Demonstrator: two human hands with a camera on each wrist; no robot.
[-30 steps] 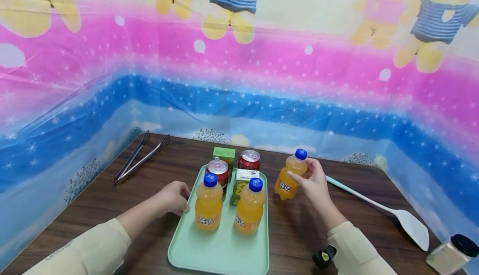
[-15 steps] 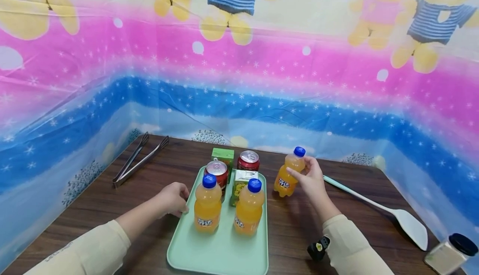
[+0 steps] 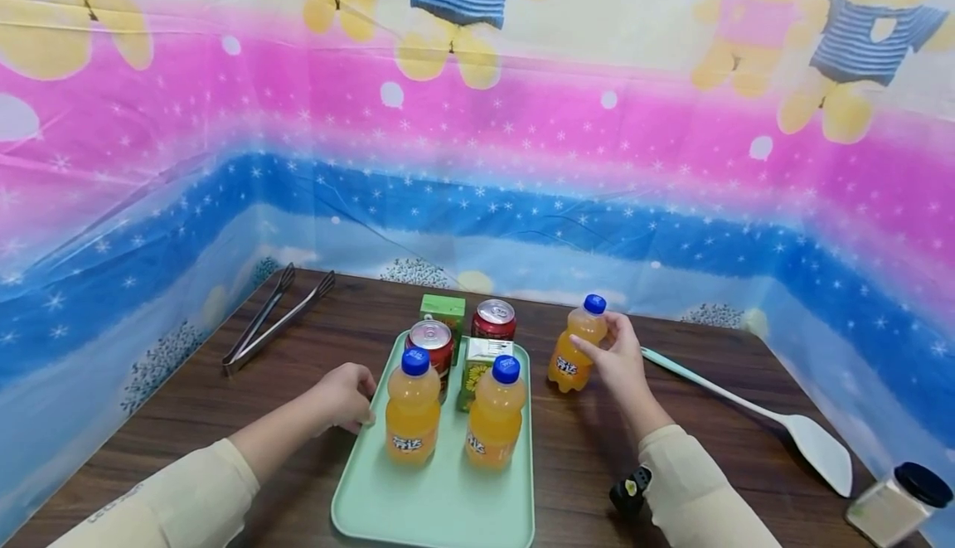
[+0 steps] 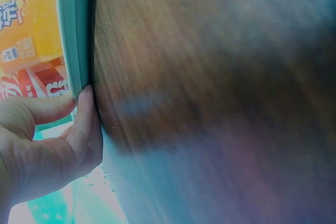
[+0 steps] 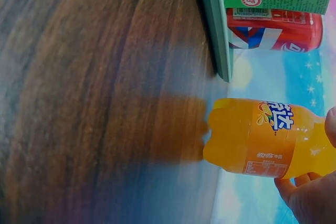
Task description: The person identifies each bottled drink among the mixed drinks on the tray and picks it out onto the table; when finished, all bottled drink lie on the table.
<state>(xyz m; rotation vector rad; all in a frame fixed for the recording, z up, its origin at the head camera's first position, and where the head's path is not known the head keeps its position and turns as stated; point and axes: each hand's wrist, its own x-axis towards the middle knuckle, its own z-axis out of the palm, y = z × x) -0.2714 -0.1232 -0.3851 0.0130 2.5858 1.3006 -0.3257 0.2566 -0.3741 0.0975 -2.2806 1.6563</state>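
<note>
My right hand [image 3: 621, 357] holds an orange soda bottle [image 3: 573, 357] with a blue cap, right of the pale green tray [image 3: 440, 515]. In the right wrist view the bottle [image 5: 252, 137] is upright to the table, its base at or just over the wood; I cannot tell if it touches. My left hand [image 3: 345, 397] pinches the tray's left rim between thumb and fingers, as the left wrist view of the hand [image 4: 58, 145] shows. Two similar bottles, a left one [image 3: 413, 419] and a right one [image 3: 496, 424], stand on the tray.
Behind these bottles are red cans [image 3: 430, 339], a green carton [image 3: 443, 309] and a yellow-flowered carton [image 3: 477, 370]. Metal tongs [image 3: 257, 337] lie at the back left. A white spatula [image 3: 816, 444] and a black-lidded jar [image 3: 895, 506] are on the right. A patterned cloth [image 3: 477, 200] surrounds the table.
The right hand and its bottle have shifted very slightly left in view, and the bottle stands a little straighter. The left hand stays on the tray rim.
</note>
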